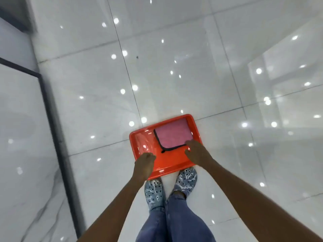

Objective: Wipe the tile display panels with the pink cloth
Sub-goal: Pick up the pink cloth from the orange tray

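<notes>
The folded pink microfibre cloth with dark edging (172,134) lies flat in the right-hand part of a shallow orange plastic tray (139,142), which sits low over the glossy white tiled floor (174,67), just ahead of the person's patterned blue clogs (154,191). The step in hand looks like getting the cloth out, and it would go best by pinching the near corner where the dark trim meets, lifting it clear of the tray rim and keeping it folded so a clean face meets the panels. The right hand (195,151) rests at the near right edge of the tray, fingertips touching or just beside the cloth's near corner; whether it grips anything I cannot tell. The left hand (145,163) is curled at the tray's near left rim, apparently holding it, well apart from the cloth. A dark-framed marble-look tile display panel (21,137) stands at the left.
</notes>
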A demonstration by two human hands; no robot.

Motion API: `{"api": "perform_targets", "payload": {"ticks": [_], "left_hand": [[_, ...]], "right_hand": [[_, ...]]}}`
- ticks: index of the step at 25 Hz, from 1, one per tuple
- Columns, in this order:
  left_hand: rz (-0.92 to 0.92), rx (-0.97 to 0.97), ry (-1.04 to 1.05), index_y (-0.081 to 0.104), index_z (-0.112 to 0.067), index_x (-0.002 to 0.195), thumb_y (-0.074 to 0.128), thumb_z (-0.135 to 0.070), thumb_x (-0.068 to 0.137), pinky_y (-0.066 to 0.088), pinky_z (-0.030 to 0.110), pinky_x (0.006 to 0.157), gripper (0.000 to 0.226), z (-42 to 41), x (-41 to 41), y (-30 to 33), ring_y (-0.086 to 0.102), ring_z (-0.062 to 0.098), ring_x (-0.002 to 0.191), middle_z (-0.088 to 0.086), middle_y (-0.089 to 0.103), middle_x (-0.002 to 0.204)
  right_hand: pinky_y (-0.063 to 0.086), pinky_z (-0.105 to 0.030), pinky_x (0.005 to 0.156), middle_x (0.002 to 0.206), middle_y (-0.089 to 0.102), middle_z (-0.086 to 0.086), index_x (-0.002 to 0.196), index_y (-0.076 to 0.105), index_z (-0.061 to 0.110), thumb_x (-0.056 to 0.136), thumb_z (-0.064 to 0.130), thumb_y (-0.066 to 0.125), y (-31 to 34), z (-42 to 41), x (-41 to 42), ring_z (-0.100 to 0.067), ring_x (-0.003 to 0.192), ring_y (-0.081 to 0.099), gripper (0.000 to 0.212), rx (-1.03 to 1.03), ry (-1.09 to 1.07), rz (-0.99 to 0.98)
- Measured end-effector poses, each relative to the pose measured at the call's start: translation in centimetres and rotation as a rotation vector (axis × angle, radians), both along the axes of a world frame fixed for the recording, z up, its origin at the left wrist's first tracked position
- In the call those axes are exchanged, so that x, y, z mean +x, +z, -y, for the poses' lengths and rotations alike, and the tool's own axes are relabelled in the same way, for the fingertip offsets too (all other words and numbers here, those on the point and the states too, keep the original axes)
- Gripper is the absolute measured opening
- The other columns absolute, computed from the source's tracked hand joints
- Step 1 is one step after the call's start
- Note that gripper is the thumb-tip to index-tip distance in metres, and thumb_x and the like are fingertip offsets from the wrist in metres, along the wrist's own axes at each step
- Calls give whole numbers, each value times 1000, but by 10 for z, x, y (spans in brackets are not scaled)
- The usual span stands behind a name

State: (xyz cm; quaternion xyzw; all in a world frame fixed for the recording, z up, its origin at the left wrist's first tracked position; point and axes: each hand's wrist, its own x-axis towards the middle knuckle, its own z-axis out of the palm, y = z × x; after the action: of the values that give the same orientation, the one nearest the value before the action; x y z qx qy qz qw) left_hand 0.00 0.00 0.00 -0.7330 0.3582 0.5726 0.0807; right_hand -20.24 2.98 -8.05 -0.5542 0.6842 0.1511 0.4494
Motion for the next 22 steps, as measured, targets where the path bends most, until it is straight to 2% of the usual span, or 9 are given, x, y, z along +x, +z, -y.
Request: {"api": "perform_targets", "payload": {"ticks": [3,6,8,9,11,14,17,19,22], "left_hand": [[-19,-29,-9,61,-5,103,47,-16,100,43,35,90,19,4,-6,-90,55,24,94,8,57,102],[-18,-49,3,59,-15,87,47,-17,100,44,39,91,18,3,-3,-159,56,25,95,9,58,102],[-8,-62,-2,65,-10,107,47,-18,100,43,37,94,21,-2,3,-190,58,26,105,11,61,117],[-5,-61,0,62,-7,123,47,-18,100,43,34,94,30,-3,5,-203,57,25,109,10,60,126],[14,-52,21,56,-5,132,46,-19,101,41,29,92,36,-7,7,-219,57,24,111,10,58,132],[32,-48,103,58,-6,129,45,-19,101,43,32,94,34,-12,6,-221,57,24,112,10,59,132],[27,-7,139,59,-5,127,44,-17,100,43,35,99,33,-12,-6,-194,57,27,114,12,60,130],[19,-13,172,60,-5,125,44,-15,99,43,33,95,32,-9,-18,-157,58,26,110,11,61,127],[24,-41,173,62,-7,116,45,-15,99,42,29,79,26,7,-38,-85,57,22,91,9,63,112]], "right_hand": [[29,-41,113,155,30,-11,149,30,10,99,13,43,-96,30,0,-30,138,32,52,-46,193,6],[32,-45,111,159,20,-11,152,22,10,97,2,38,-159,69,11,-32,140,30,58,-85,377,-33],[34,-44,107,158,20,-13,153,19,8,97,0,37,-191,84,19,-32,140,30,59,-114,456,-77],[37,-44,104,156,24,-15,151,21,7,97,0,37,-204,87,22,-32,138,33,57,-147,468,-125],[41,-43,100,145,38,-16,140,39,5,95,1,42,-214,83,25,-31,131,38,45,-187,473,-218],[32,-41,106,133,46,-13,120,61,10,92,11,54,-207,59,20,-29,126,39,29,-195,540,-343],[21,-44,111,132,47,-12,119,62,14,90,28,59,-168,39,10,-29,125,39,33,-132,384,-260],[18,-44,111,128,52,-10,118,60,14,89,33,58,-125,31,0,-28,124,41,35,-146,290,-194],[17,-46,111,132,44,-10,116,60,10,87,35,60,-41,35,-17,-28,131,32,38,-177,137,-186]]}}
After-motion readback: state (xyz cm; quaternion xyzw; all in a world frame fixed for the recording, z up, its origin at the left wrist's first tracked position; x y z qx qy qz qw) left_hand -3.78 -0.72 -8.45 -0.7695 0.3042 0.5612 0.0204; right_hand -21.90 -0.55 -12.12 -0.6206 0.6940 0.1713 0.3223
